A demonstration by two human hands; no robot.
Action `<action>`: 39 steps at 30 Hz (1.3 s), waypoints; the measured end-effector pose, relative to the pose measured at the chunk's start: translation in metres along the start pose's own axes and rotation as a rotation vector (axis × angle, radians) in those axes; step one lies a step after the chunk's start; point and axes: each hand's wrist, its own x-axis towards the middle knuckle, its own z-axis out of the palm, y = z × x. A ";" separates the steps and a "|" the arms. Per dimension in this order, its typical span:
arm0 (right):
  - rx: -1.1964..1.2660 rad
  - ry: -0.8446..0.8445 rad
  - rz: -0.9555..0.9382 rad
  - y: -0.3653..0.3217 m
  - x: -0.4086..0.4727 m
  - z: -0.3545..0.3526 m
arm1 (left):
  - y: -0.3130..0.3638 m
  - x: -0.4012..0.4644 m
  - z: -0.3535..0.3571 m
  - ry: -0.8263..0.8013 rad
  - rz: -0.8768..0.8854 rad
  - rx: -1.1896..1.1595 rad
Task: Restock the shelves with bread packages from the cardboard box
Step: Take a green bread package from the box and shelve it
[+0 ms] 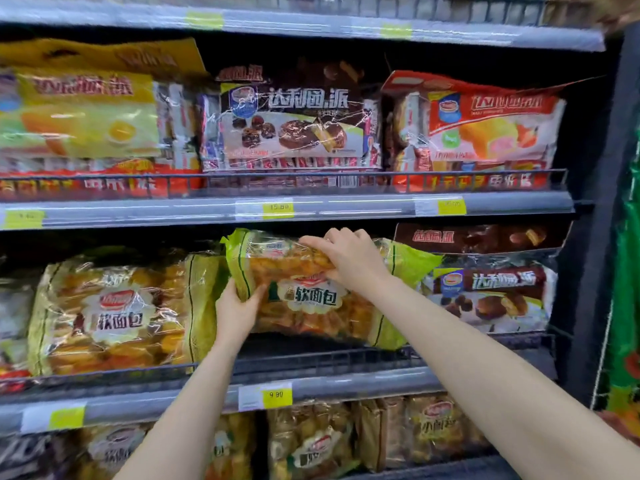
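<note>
On the middle shelf (346,358), behind its wire rail, a bread bag (311,292) sat tilted between another bread bag (114,313) and brown pie bags (491,292). Right hand (349,261) gripped its top edge, fingers curled; left hand (239,310) clasped its lower left corner.

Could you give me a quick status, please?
Both hands, left and right, grip bread bag at middle shelf. Same bread left, chocolate pies right.
</note>
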 end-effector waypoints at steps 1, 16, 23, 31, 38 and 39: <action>-0.008 -0.017 -0.013 0.003 0.009 0.011 | -0.007 0.010 0.005 0.005 -0.009 0.010; 0.045 -0.097 0.108 0.019 0.059 0.137 | -0.065 0.094 0.055 0.091 -0.204 0.206; 0.086 0.029 0.013 0.016 0.001 0.115 | -0.054 0.074 0.052 0.047 -0.253 0.245; 0.163 -0.039 0.237 0.022 -0.105 0.103 | -0.035 0.003 0.068 -0.094 -0.043 0.506; 0.356 -0.277 0.305 0.020 -0.090 0.128 | -0.052 -0.008 0.074 -0.235 -0.122 0.506; 0.351 -0.280 0.310 0.022 -0.084 0.134 | -0.055 -0.004 0.074 -0.241 -0.120 0.522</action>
